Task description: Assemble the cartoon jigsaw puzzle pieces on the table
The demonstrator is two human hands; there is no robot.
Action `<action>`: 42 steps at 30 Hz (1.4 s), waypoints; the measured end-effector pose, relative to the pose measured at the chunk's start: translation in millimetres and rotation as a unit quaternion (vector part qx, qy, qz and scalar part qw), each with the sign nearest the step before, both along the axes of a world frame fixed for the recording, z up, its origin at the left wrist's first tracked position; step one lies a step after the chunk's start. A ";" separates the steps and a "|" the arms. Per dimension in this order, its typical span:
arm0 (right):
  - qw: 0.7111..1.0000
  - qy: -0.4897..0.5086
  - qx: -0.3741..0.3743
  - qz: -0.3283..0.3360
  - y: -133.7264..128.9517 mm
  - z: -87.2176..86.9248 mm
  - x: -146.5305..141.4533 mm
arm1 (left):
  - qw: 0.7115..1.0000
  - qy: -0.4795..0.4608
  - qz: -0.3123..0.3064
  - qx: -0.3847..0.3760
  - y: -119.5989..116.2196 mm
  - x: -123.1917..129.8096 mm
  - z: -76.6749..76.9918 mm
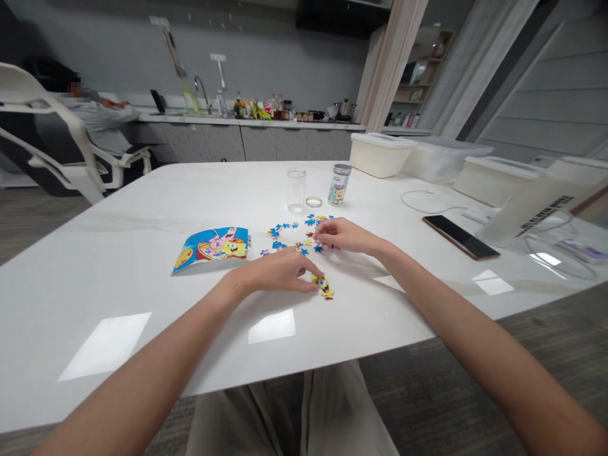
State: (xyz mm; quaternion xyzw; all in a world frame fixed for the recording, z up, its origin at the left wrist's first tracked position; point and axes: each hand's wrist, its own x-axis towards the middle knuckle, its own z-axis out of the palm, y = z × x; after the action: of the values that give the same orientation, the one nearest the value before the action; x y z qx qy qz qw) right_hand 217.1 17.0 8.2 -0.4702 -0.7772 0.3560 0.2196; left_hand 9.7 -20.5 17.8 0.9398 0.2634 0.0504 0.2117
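Observation:
My left hand (285,271) rests on the white table, its thumb and index finger at the edge of a small joined patch of yellow jigsaw puzzle pieces (323,287) showing a cartoon face. Among the loose, mostly blue puzzle pieces (277,232) is my right hand (339,234), fingers curled together at the right side of the scatter. Whatever lies between those fingertips is hidden. Left of the pieces, a curved picture sheet (213,248) shows cartoon characters on blue.
Behind the pieces stand a clear jar (296,190), a round lid (313,202) and a printed canister (339,185). A phone (460,237), cables and a white paper bag (536,202) lie to the right. Plastic bins (382,156) line the back right. A person (102,120) sits far left.

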 end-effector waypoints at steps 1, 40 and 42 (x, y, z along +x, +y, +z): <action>0.999 -0.018 0.041 -0.029 3.4 -2.8 2.5 | 1.000 0.000 -0.001 0.004 0.2 0.5 -1.2; 0.925 -0.342 0.058 -0.152 21.0 3.6 48.3 | 0.959 0.172 0.192 0.118 33.9 -53.6 10.3; 0.918 -0.359 0.049 -0.158 22.3 5.1 54.9 | 0.960 0.173 0.185 0.117 31.6 -49.4 9.5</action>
State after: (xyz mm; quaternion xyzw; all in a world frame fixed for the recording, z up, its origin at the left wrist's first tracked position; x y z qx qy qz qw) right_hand 272.1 39.2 13.3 -0.6720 -0.7356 0.0856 0.0017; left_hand -39.7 11.1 27.3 0.8874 0.4572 -0.0446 0.0385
